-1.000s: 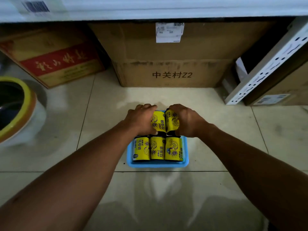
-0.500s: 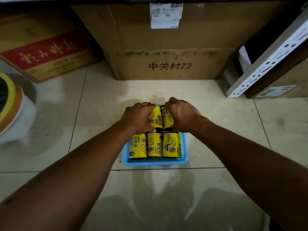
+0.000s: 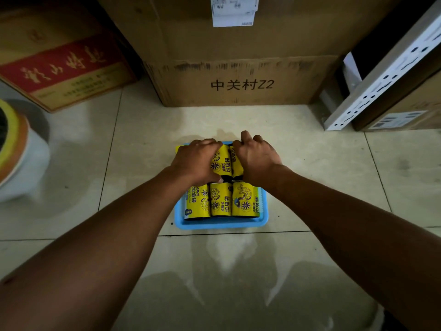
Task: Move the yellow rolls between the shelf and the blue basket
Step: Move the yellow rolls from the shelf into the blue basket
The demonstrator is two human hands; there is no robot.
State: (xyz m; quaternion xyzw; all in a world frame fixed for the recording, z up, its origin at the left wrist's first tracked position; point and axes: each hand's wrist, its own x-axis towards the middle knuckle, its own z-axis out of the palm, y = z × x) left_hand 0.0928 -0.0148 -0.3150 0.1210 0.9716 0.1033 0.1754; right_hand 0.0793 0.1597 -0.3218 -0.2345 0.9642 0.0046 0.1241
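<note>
Down on the tiled floor (image 3: 334, 177) sits the blue basket (image 3: 222, 225), and it is packed with yellow rolls (image 3: 222, 199). A front row of three lies side by side along the near wall, labels up and touching one another.

Both bare arms reach in over the back row. The left grip (image 3: 195, 161) is clamped on the middle back roll (image 3: 222, 162): its fingers curl over the far end and its thumb tucks in at the near end, right against the front row. A sliver of yellow pokes out past the far left of that hand, at the basket's back left corner.

The right grip (image 3: 256, 156) is clamped on the right back roll (image 3: 235, 163), knuckles up and fingers hooked over the far edge, with one finger lifted a little above the others. Only a narrow strip of this roll shows beside the hand. The two held rolls lie just beside each other, and the hands are nearly touching at the fingertips.

Whether the back rolls rest fully in the basket or hang just above it cannot be told.

Behind the basket stands a big cardboard box (image 3: 238, 68) with dark printed lettering and a white label (image 3: 235, 13) up top. Far left is a red and gold carton (image 3: 59, 65), below it a round pot (image 3: 21, 161) with a yellow rim. At right a white perforated rail (image 3: 386, 75) leans across another carton.
</note>
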